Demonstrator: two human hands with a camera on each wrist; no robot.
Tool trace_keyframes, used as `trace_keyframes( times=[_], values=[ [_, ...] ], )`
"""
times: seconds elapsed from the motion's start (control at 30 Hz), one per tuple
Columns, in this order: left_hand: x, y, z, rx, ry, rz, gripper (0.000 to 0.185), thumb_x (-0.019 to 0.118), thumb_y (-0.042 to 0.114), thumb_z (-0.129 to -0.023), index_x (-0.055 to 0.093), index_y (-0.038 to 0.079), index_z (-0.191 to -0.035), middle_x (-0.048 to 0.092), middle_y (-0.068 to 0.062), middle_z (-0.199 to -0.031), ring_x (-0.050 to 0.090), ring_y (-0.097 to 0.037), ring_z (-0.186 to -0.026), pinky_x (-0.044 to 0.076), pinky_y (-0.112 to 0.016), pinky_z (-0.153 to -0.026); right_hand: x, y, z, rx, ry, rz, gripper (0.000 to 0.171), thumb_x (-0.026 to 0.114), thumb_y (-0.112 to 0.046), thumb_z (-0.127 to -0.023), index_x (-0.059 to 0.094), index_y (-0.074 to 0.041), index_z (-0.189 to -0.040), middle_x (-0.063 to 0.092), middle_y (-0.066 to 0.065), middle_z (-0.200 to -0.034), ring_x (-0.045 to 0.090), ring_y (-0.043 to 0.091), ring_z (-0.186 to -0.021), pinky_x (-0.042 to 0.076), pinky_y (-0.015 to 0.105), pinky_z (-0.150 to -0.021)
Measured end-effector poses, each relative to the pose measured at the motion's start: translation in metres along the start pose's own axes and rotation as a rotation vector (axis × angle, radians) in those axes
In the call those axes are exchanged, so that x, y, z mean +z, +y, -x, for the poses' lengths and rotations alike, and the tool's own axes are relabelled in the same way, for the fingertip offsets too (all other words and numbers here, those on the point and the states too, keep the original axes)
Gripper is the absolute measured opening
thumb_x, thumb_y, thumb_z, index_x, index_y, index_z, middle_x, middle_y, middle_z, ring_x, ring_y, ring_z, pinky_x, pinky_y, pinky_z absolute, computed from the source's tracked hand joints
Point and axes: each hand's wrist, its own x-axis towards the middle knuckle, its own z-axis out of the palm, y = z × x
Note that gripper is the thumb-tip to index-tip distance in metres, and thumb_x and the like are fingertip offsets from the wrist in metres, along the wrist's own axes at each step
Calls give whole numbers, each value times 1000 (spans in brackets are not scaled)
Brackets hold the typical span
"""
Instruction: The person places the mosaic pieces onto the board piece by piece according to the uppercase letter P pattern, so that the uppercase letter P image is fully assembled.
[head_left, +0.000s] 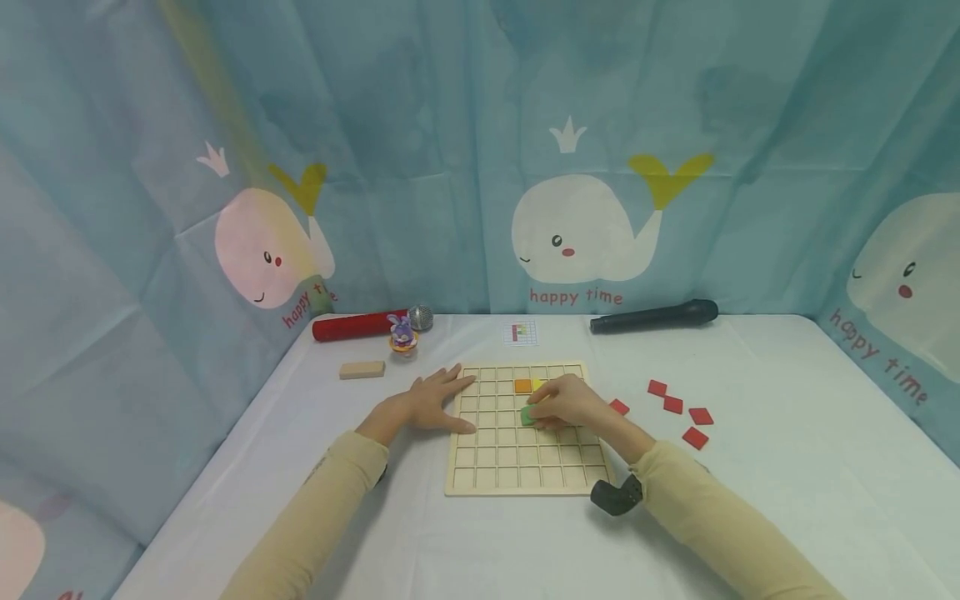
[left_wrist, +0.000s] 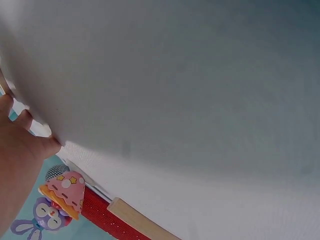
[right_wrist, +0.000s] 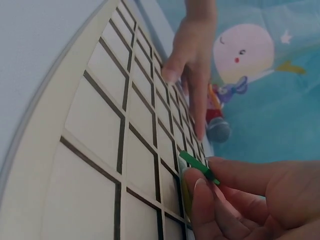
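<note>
Right hand [head_left: 564,402] pinches a green tile [head_left: 528,415] between thumb and fingertips, holding it over the grid board [head_left: 521,479] near the middle of the board's upper half. In the right wrist view the green tile [right_wrist: 199,166] is tilted on edge, just above the cells, gripped by the fingertips [right_wrist: 196,186]; whether it touches the board [right_wrist: 95,112] cannot be told.

Left hand [head_left: 427,403] lies flat with its fingers spread and straight, the fingertips resting on the left edge of the board and the palm on the tabletop [head_left: 390,542]. The left wrist view shows only part of that hand [left_wrist: 20,165] against the white surface.

An orange tile [head_left: 522,386] sits in a cell in the second row of the board, and a yellow tile [head_left: 536,384] is just beside it on the right, partly hidden by the right hand. Four red tiles [head_left: 675,405] lie scattered on the tabletop to the right of the board, and a fifth red tile [head_left: 619,407] lies nearer the board, by the right wrist.

Farther back lie a small pattern card [head_left: 521,334], a black microphone [head_left: 652,317], a red microphone [head_left: 371,323], a purple bunny toy [head_left: 402,332] and a wooden block [head_left: 362,370]. A whale-print curtain [head_left: 585,225] hangs behind.
</note>
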Motion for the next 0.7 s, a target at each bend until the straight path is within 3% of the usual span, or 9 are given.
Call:
trace_keyframes(
  times=[0.4,0.7],
  values=[
    [1,-1,0,17,6,0,93,66,61,-82,25,21,-155,11,-11,-161,7,-34,-146,6,-63,-111,8,-4,-2,25,43,27,21,76,-6,-82,73,2,-101,68,6,-91,66,13,-65,56,27,-64],
    [1,-4,0,27,6,7,94,66,61,-83,23,21,-156,9,-11,-161,5,-35,-146,5,-63,-111,6,-4,0,23,46,38,17,73,-8,-85,73,3,-98,70,6,-82,66,13,-64,56,27,-62]
  ],
)
